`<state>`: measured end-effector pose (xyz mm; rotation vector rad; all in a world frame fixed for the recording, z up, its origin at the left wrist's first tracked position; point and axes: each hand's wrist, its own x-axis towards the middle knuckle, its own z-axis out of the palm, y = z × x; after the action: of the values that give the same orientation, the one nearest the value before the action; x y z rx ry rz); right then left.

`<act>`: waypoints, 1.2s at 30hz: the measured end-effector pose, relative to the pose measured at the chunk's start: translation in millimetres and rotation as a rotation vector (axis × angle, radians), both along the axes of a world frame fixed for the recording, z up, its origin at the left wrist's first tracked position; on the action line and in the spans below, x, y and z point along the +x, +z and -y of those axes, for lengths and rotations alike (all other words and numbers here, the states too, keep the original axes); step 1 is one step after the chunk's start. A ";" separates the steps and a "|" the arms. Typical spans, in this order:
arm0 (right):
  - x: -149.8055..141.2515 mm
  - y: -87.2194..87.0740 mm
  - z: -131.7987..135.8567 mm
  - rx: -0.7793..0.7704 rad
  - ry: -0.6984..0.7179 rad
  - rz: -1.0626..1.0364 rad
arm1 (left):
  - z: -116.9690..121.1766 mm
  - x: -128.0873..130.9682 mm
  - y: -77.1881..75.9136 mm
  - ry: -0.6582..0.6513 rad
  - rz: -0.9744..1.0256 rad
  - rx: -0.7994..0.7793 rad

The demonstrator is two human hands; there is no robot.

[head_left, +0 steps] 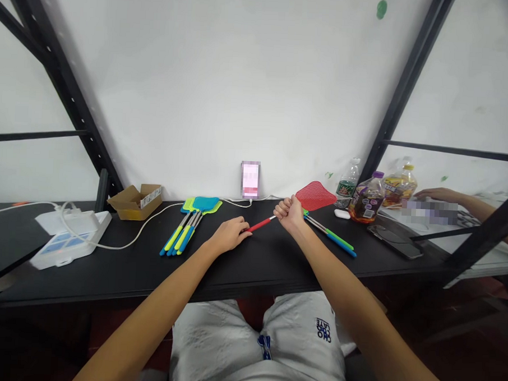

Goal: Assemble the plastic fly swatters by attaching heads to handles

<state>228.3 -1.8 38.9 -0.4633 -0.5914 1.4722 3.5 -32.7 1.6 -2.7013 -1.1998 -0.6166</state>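
Over the desk (250, 273), the red swatter (315, 196) is probably light, its mesh head (318, 195) bendy and its shaft (273, 218) stiffer, best held by the handle (261, 225), whose end the left hand (231, 234) grips while the right hand (290, 213) is clenched round the shaft near the head.

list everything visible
fly swatter: 1, red, centre
stacked swatters: several, blue, lime, left
swatter handles: 2, green, blue, right
carton: 1, brown, left
corded unit: 1, white, left
cabling: uncounted, white, left-centre
upright phone: 1, pink screen, rear
bottles: 3+, transparent, right
earbud case: 1, white, right
flat phone: 1, black, right
desk: 1, black, centre
frames: 2, black, sides
coworker's hand: 1, bare, right
shorts: 1, white, bottom
left hand: 1, bare, on swatter
right hand: 1, bare, on swatter
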 end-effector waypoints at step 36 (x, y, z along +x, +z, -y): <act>15.4 3.9 -0.2 0.002 -0.063 -0.009 | 0.2 -5.4 3.6 0.050 -0.007 -0.053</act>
<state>243.6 -1.6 42.7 -0.4698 -0.5662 1.4133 -1.8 -32.9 5.2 -2.7052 -1.2957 -0.5756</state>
